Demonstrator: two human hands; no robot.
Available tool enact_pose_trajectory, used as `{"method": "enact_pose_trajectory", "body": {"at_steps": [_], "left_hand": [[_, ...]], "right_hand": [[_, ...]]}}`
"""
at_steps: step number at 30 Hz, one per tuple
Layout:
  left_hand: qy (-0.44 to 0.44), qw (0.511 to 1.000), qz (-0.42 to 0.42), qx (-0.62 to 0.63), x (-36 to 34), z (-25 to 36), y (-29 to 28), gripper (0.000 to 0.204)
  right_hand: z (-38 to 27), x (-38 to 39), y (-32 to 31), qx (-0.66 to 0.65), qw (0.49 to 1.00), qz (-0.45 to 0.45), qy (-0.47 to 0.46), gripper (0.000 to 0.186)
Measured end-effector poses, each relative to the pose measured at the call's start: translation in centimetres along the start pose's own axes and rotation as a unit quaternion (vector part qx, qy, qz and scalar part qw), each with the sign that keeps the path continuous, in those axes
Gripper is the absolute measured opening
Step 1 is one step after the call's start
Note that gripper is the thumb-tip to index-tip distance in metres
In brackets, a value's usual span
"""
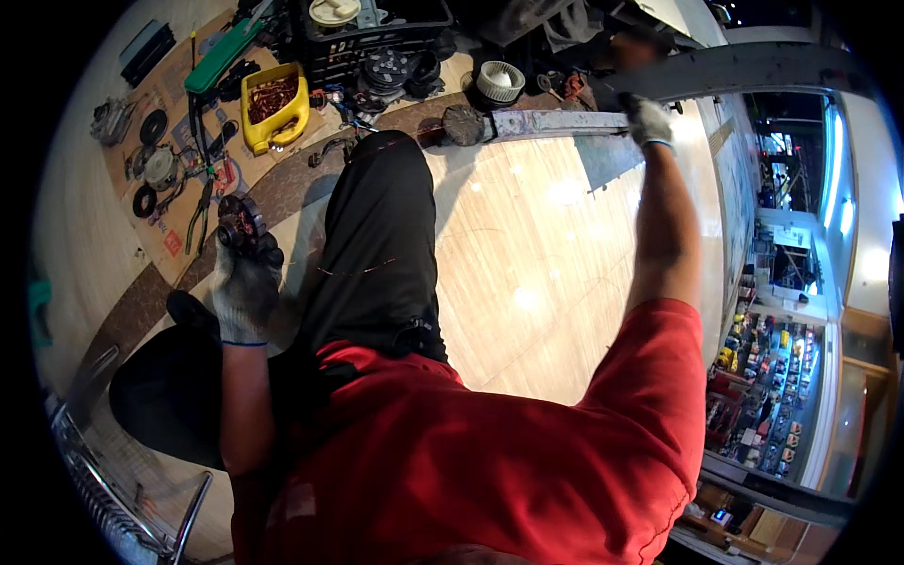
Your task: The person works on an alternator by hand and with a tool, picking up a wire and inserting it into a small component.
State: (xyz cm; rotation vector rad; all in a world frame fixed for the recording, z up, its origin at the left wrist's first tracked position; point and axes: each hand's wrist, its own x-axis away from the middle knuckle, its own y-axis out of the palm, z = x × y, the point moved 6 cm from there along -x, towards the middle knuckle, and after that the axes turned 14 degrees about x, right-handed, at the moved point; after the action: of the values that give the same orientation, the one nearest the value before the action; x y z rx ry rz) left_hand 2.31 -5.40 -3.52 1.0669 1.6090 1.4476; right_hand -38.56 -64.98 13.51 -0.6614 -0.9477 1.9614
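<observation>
My left hand (245,292), in a pale knit glove with dark fingertips, grips a dark round part (240,218) with copper-coloured windings, beside my black-trousered leg (372,235). Thin copper wire (353,270) lies across the leg. My gloved right hand (650,122) reaches to the upper right, closed on something dark that I cannot make out, at a long grey metal beam (734,66). Just left of it lies a scuffed pale metal bar (546,122) with a round block (463,125) at its end.
Cardboard (141,122) holds pliers (198,226), rings and parts. A yellow cut-open jug (276,130) of copper scraps, a green tool (212,61), a black crate (377,42) and a white blower wheel (501,83) are nearby. Chrome tubing (188,513) is at lower left, shelves (772,395) at right.
</observation>
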Motion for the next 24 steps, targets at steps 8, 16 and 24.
{"method": "enact_pose_trajectory", "body": {"at_steps": [8, 16, 24], "left_hand": [[0.075, 0.979, 0.163, -0.093, 0.9, -0.1, -3.8, 0.049], [0.092, 0.972, 0.189, -0.108, 1.3, 0.0, -0.6, 0.036], [0.123, 0.971, 0.167, -0.117, 1.1, 0.5, 0.3, 0.037]], "right_hand": [[-0.2, -1.1, -3.4, 0.056, 0.992, -0.079, -0.084, 0.048], [-33.3, 10.3, -18.3, -0.446, 0.841, 0.070, -0.298, 0.068], [-51.1, 20.4, -25.8, -0.443, 0.729, 0.016, -0.521, 0.061]]}}
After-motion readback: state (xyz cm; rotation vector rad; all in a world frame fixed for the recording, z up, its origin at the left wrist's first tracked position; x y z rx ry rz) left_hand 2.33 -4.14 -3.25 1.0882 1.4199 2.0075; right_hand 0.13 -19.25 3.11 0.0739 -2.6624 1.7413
